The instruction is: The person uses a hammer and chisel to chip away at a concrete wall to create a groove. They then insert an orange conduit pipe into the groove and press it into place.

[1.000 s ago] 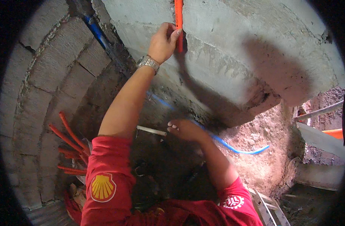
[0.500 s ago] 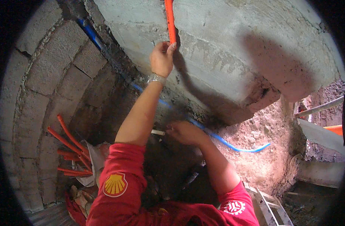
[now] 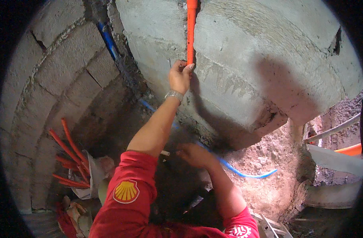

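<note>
My left hand (image 3: 180, 75) reaches up and grips the lower end of an upright orange pipe (image 3: 191, 27) that lies in a groove of the grey concrete wall (image 3: 268, 59). A metal watch sits on that wrist. Lower down, my right hand (image 3: 195, 154) is closed on a short white tube piece (image 3: 165, 153). It hovers in shadow just beside a blue hose (image 3: 245, 173) that runs along the foot of the wall. Both sleeves are red.
A curved block wall (image 3: 50, 79) stands at the left, with several orange pipe pieces (image 3: 68, 154) leaning at its base. More blue hose (image 3: 108, 39) climbs the corner. At the right are rough earth, a white pipe (image 3: 332, 131) and an orange pipe (image 3: 350, 150).
Everything sits lower in the picture now than before. Both hands keep their holds, the left on the orange pipe and the right on the white piece near the blue hose.
</note>
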{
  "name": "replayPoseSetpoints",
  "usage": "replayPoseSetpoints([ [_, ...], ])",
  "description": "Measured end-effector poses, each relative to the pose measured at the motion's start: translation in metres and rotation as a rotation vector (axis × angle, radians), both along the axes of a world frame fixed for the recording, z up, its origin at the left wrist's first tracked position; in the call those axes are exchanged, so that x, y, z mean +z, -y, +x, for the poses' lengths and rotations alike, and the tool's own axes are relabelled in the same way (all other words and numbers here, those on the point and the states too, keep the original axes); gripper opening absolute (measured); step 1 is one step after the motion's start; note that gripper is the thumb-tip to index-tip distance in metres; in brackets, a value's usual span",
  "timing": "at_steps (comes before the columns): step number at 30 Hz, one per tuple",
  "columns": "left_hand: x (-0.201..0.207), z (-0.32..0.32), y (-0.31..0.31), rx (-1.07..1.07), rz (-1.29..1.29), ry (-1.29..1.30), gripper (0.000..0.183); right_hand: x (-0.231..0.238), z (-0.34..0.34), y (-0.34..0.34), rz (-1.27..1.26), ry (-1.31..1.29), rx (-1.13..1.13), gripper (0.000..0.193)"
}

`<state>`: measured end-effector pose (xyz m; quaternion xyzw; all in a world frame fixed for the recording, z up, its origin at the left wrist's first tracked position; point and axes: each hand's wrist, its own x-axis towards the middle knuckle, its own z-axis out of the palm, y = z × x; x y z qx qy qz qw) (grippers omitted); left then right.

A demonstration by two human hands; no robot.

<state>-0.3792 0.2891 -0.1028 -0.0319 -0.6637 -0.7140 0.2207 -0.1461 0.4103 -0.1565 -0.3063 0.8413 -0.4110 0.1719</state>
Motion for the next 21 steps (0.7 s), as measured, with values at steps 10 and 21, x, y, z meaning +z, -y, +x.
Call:
replayPoseSetpoints([
  [10,0.007,0.003,0.000,-0.025,0.042,0.012,0.022,-0.004,0.002,0.001,0.110,0.035,-0.008,0.036],
  [21,0.007,0.008,0.020,-0.062,-0.040,0.099,0.031,0.092,-0.047,0.000,0.000,-0.436,-0.490,0.018],
])
